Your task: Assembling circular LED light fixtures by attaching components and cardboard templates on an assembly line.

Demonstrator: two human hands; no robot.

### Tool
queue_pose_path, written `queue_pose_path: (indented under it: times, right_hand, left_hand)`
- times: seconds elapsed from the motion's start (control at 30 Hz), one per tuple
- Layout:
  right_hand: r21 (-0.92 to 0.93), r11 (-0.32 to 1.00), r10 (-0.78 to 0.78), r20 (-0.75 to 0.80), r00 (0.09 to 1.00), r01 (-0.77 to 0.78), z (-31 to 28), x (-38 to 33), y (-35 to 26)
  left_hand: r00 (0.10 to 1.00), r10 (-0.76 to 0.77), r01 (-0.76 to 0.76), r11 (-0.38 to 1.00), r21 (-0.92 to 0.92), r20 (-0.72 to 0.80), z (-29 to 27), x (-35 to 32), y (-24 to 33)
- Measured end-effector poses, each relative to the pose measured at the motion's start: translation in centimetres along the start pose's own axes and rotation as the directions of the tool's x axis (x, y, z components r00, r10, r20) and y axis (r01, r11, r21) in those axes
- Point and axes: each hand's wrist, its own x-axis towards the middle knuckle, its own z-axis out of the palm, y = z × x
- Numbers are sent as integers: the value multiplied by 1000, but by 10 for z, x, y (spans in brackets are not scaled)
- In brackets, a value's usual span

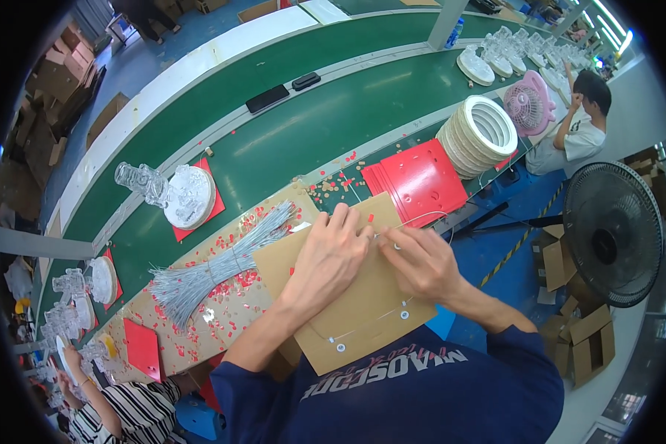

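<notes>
A tan cardboard sheet (362,303) leans against the table edge and my body. Near its lower edge two small white round pieces (340,347) are joined by a thin strand. Over the upper part, my left hand (333,248) and my right hand (420,263) meet with pinched fingers. Between their fingertips is a thin white wire (425,216), which loops out above my right hand. Another small white round piece shows by the right fingertips. To the left of the sheet lies a tied bundle of grey wire ties (218,268).
Red sheets (418,181) are stacked beyond my hands, beside piled white rings (488,126). A clear ornament on a white base (189,196) rests on the green conveyor (311,122). Red and tan scraps litter the table. Fans stand at right; co-workers (581,122) sit on both sides.
</notes>
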Motion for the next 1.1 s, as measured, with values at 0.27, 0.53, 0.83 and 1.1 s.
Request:
queue_pose_path:
  times: [0.27,0.53,0.83,1.1]
  right_hand:
    - [61,977,207,-88,974,-202,6,-24,-19]
    - [247,940,264,-83,961,-237,11,12,-16]
    - [778,585,266,81,960,-228,35,42,-6]
    - [797,564,209,114,971,-215,33,50,-9]
  left_hand:
    - [999,-20,17,993,-114,-27,-19,-25,-7]
    - [901,-301,128,872,-473,-311,3,-60,-13]
    - [621,-668,198,639,-743,-410,11,-71,-7]
    - [488,-867,81,-66,-995,98,18,-71,4]
